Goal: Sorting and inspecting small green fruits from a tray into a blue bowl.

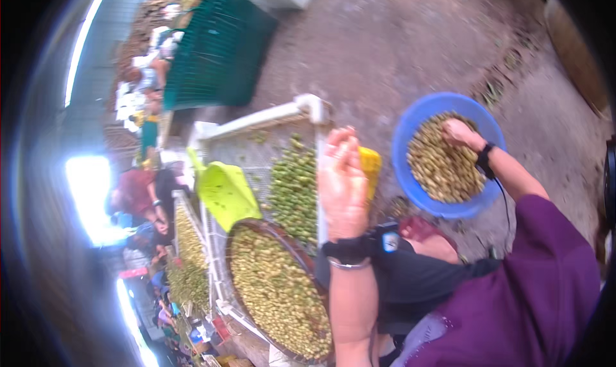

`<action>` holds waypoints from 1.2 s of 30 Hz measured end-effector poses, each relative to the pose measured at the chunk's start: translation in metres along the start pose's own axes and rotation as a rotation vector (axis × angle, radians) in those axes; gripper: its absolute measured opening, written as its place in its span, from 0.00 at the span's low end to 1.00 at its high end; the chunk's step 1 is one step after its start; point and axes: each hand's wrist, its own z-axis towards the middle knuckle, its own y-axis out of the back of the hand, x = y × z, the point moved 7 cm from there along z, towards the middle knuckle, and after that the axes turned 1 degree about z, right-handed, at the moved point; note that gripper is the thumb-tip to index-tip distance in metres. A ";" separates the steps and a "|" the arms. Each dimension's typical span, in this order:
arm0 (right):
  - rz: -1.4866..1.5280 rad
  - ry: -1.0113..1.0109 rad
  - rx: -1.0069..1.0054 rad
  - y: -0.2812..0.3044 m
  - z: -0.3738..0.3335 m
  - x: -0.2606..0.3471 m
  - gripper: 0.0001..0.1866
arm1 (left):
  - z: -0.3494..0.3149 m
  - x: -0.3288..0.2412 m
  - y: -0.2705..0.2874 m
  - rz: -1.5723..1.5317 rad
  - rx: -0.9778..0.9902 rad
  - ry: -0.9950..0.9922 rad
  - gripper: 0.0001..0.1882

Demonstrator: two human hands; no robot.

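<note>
My right hand (462,134) reaches into a blue basin (403,150) on the floor, its fingers curled against a heap of small yellowish-green fruits (443,165). Whatever those fingers hold is hidden. My left hand (344,177) is raised, slightly blurred, fingers loosely extended and nothing visible in them. It is beside the white frame of a mesh tray (260,165), where a pile of greener fruits (294,187) lies. A lime-green scoop (226,193) rests on this tray. Close by, a round brown-rimmed basket (282,233) is full of yellowish fruits (276,290).
A yellow object (370,168) stands partly hidden behind my left hand. At the far left is a large green crate (221,52). Another framed tray of fruits (187,264) and several people sit farther left. A cable (507,206) hangs from my right wrist.
</note>
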 end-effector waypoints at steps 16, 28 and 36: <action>0.052 -0.367 -0.203 0.024 0.036 0.001 0.09 | 0.007 0.019 -0.012 -0.175 -0.107 0.166 0.09; 0.701 -0.274 -0.233 0.038 -0.040 0.032 0.08 | -0.007 0.027 -0.028 -0.042 -0.157 0.156 0.06; 1.128 -0.358 0.006 0.084 -0.075 0.182 0.14 | -0.024 0.021 -0.010 -0.028 -0.110 0.148 0.09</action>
